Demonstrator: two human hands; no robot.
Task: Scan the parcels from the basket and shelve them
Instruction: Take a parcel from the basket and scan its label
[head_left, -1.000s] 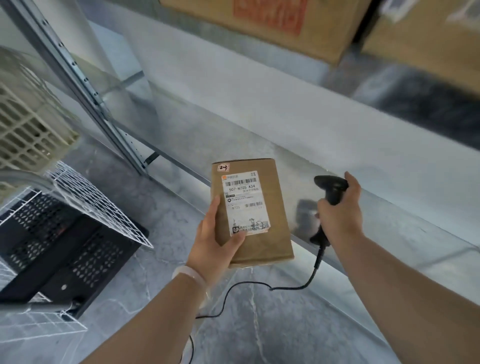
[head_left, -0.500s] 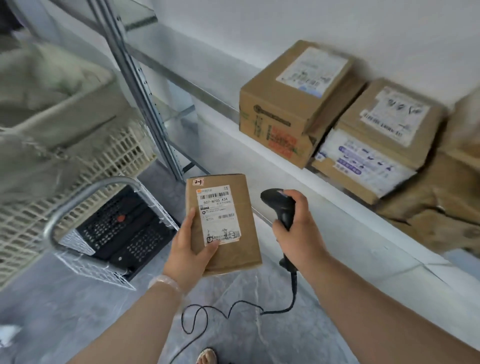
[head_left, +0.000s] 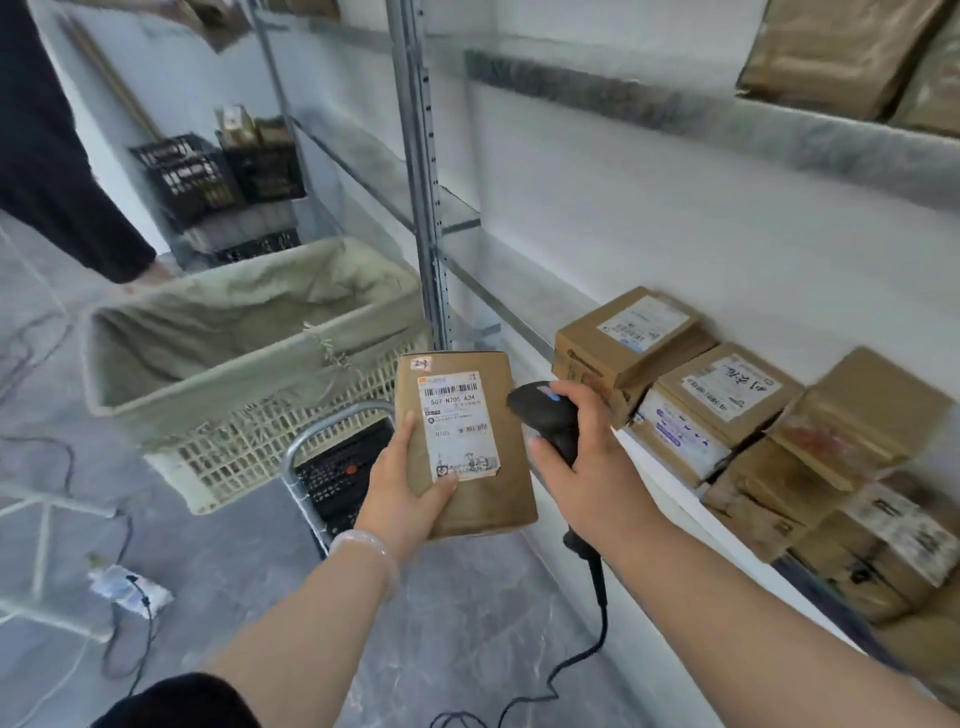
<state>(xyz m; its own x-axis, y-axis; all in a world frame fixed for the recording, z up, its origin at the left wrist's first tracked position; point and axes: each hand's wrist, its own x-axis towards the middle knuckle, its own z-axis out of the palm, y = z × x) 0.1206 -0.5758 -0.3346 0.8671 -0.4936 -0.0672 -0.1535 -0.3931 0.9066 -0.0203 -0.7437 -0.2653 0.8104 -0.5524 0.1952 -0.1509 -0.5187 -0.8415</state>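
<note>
Your left hand grips the parcel, thumb on the label, which faces up so the barcode reads. At its 3 o'clock, your right hand is wrapped round the scanner, which is aimed at the label. The basket is at 10 o'clock, the shelf at 2.

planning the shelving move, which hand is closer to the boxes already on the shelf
Right. The right hand, holding the scanner, is just beside the shelved boxes; the left hand, holding the parcel, is farther off, beyond the parcel.
</note>
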